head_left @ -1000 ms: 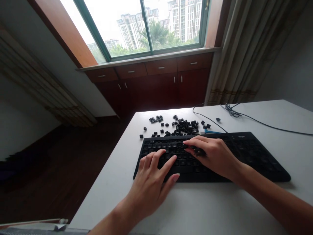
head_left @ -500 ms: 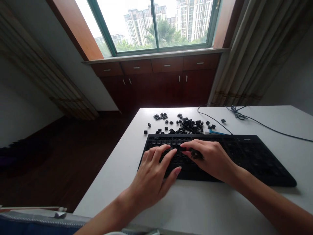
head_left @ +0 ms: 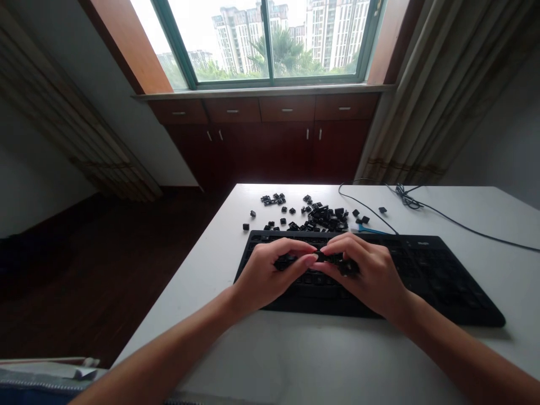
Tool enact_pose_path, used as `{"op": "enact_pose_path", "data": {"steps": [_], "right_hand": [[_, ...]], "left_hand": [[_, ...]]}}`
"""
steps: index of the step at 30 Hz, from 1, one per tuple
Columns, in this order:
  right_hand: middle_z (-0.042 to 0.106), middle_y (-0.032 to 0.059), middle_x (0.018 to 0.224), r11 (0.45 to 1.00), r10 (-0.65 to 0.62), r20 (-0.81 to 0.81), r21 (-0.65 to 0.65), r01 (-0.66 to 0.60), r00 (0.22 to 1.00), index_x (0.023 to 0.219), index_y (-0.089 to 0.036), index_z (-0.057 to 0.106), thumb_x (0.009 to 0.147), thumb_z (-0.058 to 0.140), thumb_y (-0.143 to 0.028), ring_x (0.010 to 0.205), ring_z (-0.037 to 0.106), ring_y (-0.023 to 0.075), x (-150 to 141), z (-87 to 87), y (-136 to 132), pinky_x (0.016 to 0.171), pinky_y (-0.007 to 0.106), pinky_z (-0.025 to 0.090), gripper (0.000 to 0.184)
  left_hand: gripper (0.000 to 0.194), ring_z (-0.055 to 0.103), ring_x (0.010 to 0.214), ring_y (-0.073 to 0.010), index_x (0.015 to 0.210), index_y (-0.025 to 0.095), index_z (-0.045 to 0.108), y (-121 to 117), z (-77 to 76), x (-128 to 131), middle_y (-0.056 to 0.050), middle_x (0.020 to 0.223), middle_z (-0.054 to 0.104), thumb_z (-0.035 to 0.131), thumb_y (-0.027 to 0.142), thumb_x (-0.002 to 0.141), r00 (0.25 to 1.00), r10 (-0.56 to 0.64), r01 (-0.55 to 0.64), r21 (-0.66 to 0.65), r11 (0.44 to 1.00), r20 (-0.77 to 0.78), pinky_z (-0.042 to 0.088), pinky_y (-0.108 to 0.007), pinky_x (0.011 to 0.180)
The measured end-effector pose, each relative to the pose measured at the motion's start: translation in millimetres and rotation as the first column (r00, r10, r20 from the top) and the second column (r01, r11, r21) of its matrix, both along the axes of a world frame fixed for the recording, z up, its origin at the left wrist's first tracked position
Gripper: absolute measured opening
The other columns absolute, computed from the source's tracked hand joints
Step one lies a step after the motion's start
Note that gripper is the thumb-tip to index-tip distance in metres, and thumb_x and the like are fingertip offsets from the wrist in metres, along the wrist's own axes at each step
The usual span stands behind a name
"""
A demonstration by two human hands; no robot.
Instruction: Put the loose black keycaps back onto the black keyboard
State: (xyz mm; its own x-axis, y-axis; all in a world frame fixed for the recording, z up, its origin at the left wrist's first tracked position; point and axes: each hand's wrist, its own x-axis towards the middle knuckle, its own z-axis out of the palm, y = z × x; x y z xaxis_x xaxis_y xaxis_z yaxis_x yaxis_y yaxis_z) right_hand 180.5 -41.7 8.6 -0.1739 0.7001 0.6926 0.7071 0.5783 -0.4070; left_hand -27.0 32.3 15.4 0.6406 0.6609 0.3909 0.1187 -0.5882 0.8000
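A black keyboard (head_left: pixel 447 281) lies on the white table, some of its keys hidden under my hands. My left hand (head_left: pixel 265 273) is closed, thumb and forefinger pinched at a small black keycap (head_left: pixel 319 256) above the keyboard's middle. From the other side, my right hand (head_left: pixel 371 270) meets it with thumb and fingertips pinched at the same spot. More black keycaps (head_left: pixel 348 268) are tucked inside my right hand, against the curled fingers. Behind the keyboard lies a loose pile of black keycaps (head_left: pixel 324 218), with several single ones scattered to both sides.
A blue-handled tool (head_left: pixel 371 229) lies just behind the keyboard, its pale end near the pile. The keyboard's dark cable (head_left: pixel 407 198) is bundled at the table's back right. The white table (head_left: pixel 194 281) ends at the left over a dark floor.
My left hand has gone from spread fingers over the keys to a pinch against my right fingertips. The right hand has shifted slightly right, keycaps still in it. The view has tilted a little.
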Motion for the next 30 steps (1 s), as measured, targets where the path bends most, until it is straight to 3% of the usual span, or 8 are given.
{"op": "enact_pose_path", "data": {"steps": [4,8,15,17,19,22,25,30], "right_hand": [[0.072,0.0051,0.096,1.0,0.021,0.041,-0.014,-0.02,0.999,0.104,-0.021,0.061,0.089,0.073,-0.026,0.077,0.069,0.0149,-1.4,-0.3,-0.2,0.067,0.025,0.055,0.02],[0.072,0.008,0.108,0.996,0.084,0.1,0.028,-0.087,0.991,0.119,-0.021,0.061,0.089,0.071,-0.02,0.088,0.071,0.0161,0.5,0.3,-1.0,0.075,0.027,0.058,0.032],[0.071,0.0092,0.116,0.988,0.124,0.132,0.078,-0.135,0.983,0.126,-0.019,0.063,0.086,0.071,-0.007,0.097,0.071,0.0172,4.0,-2.6,-1.3,0.081,0.027,0.058,0.043],[0.073,0.0081,0.112,0.99,0.11,0.109,0.073,-0.118,0.988,0.121,-0.019,0.065,0.086,0.071,-0.008,0.093,0.071,0.0159,2.5,-3.5,-0.7,0.079,0.026,0.058,0.037],[0.074,0.0066,0.108,0.995,0.087,0.108,0.047,-0.092,0.99,0.114,-0.019,0.068,0.087,0.071,-0.011,0.088,0.071,0.0148,0.1,-5.1,0.4,0.076,0.025,0.058,0.028],[0.075,0.0038,0.105,0.997,0.067,0.169,-0.04,-0.061,0.983,0.107,-0.02,0.07,0.09,0.069,-0.015,0.085,0.072,0.0145,-5.2,-8.1,2.3,0.075,0.026,0.057,0.018],[0.075,0.0006,0.106,0.992,0.059,0.238,-0.121,-0.031,0.969,0.102,-0.022,0.071,0.092,0.065,-0.018,0.086,0.072,0.0152,-11.9,-8.4,3.3,0.077,0.027,0.057,0.012],[0.075,-0.0012,0.111,0.975,0.045,0.271,-0.22,0.017,0.961,0.101,-0.024,0.071,0.094,0.062,-0.019,0.089,0.072,0.0151,-17.1,-3.7,1.4,0.079,0.027,0.056,0.013]], "left_hand": [[0.015,0.071,0.08,-0.0145,0.102,0.022,0.074,-3.5,-2.6,-2.1,-0.001,0.089,0.076,0.072,0.029,0.088,0.999,0.02,-0.014,-0.138,0.99,0.048,0.058,-0.023,0.073],[0.013,0.072,0.082,-0.0161,0.098,0.022,0.075,-0.4,-2.9,-1.8,-0.002,0.091,0.076,0.073,0.029,0.088,0.996,0.0,0.022,-0.246,0.969,0.092,0.059,-0.023,0.074],[0.017,0.074,0.088,-0.0189,0.103,0.02,0.075,-0.4,0.4,-3.2,-0.004,0.097,0.077,0.069,0.031,0.091,0.994,-0.046,0.071,-0.277,0.958,0.096,0.06,-0.027,0.078],[0.02,0.073,0.086,-0.0182,0.105,0.021,0.075,3.0,3.4,-5.5,-0.004,0.096,0.077,0.064,0.033,0.094,0.998,-0.058,0.062,-0.199,0.978,0.026,0.059,-0.027,0.076],[0.019,0.07,0.082,-0.017,0.102,0.022,0.076,12.2,4.6,-10.5,-0.003,0.092,0.077,0.064,0.035,0.095,0.997,-0.006,0.006,0.004,1.0,-0.074,0.055,-0.028,0.074],[0.018,0.064,0.077,-0.0161,0.089,0.021,0.075,35.9,0.7,-22.3,-0.002,0.082,0.074,0.066,0.036,0.092,0.974,0.202,-0.155,0.344,0.926,-0.103,0.05,-0.03,0.076],[0.024,0.061,0.07,-0.0143,0.085,0.02,0.073,59.0,-7.3,-33.4,-0.001,0.077,0.071,0.061,0.038,0.096,0.936,0.346,-0.303,0.349,0.887,-0.065,0.046,-0.028,0.067],[0.028,0.056,0.063,-0.0119,0.078,0.019,0.071,69.5,-14.8,-38.0,0.0,0.073,0.068,0.065,0.043,0.092,0.93,0.365,-0.337,0.31,0.889,-0.034,0.044,-0.026,0.064]]}}
